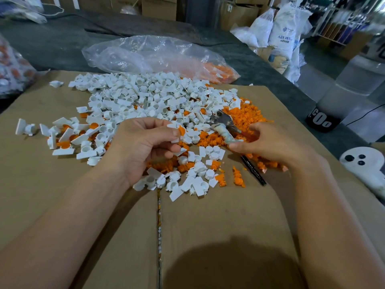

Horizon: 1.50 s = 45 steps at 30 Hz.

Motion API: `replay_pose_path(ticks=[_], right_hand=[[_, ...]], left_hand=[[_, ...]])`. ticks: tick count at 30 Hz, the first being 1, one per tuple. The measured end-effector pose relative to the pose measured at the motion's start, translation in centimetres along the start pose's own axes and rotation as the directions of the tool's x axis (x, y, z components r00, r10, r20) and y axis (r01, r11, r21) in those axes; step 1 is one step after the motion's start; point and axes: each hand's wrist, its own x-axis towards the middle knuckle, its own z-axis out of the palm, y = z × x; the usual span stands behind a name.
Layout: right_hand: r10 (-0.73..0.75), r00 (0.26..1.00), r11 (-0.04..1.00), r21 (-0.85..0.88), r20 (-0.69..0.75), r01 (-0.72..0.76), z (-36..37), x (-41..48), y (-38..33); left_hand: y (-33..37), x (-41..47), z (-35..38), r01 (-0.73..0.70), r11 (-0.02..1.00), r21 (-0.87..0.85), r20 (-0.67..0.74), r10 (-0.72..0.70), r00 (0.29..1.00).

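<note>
- Left hand (143, 147): fingers pinch a white plastic part (176, 140) with an orange cap, held just above the heap (145, 97) on the cardboard (208, 215). The thumb hides part of it.
- Right hand (268, 142): fingers curl round the metal nippers (224, 124), covering most of the handles. Whether the blades meet is hard to tell.
- Clear bag (150, 55) behind: its orange contents are blurred.

Heap of plastic parts (135, 97) and pen (253, 171) lie on the cardboard (31, 163), pen toward its right. Plastic bag (145, 53) lies behind the cardboard; sacks (281, 32) beyond its right rear.
</note>
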Motion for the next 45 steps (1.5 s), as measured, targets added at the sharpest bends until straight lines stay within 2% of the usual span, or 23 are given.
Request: replay_pose_path(ticks=[5, 10, 14, 17, 21, 27, 35, 45], right_hand=[[0.002, 0.999, 0.994, -0.107, 0.041, 0.003, 0.5, 0.0, -0.2], [0.015, 0.998, 0.994, -0.104, -0.063, -0.021, 0.6, 0.0, -0.9], [0.041, 0.982, 0.998, -0.032, -0.183, -0.047, 0.6, 0.0, -1.1], [0.034, 0.978, 0.998, -0.041, -0.204, -0.043, 0.3, -0.2, -1.1], [-0.072, 0.969, 0.997, -0.034, -0.236, 0.066, 0.1, -0.3, -1.4], [-0.220, 0.885, 0.953, 0.105, -0.410, 0.286, 0.0, -1.1, -2.1], [-0.404, 0.879, 0.891, 0.109, -0.252, 0.441, 0.8, -2.2, -4.1], [-0.461, 0.873, 0.865, 0.141, -0.157, 0.482, 1.1, -2.8, -4.7]], left_hand=[[0.0, 0.0, -0.1, 0.000, 1.000, -0.010, 0.000, 0.000, 1.000], [0.0, 0.0, 0.0, 0.000, 1.000, -0.008, 0.003, 0.000, 1.000], [-0.1, 0.0, 0.0, -0.002, 1.000, 0.000, 0.007, 0.002, 1.000], [-0.2, 0.1, 0.0, -0.011, 1.000, -0.015, 0.003, 0.011, 1.000], [-0.2, 0.1, 0.0, -0.028, 0.998, -0.053, -0.014, 0.028, 1.000], [-0.3, 0.3, 0.0, -0.092, 0.991, -0.094, -0.055, 0.087, 0.995], [-0.4, 0.7, -0.1, -0.177, 0.979, -0.106, -0.139, 0.161, 0.977], [-0.5, 0.9, -0.2, -0.245, 0.961, -0.124, -0.197, 0.218, 0.956]])
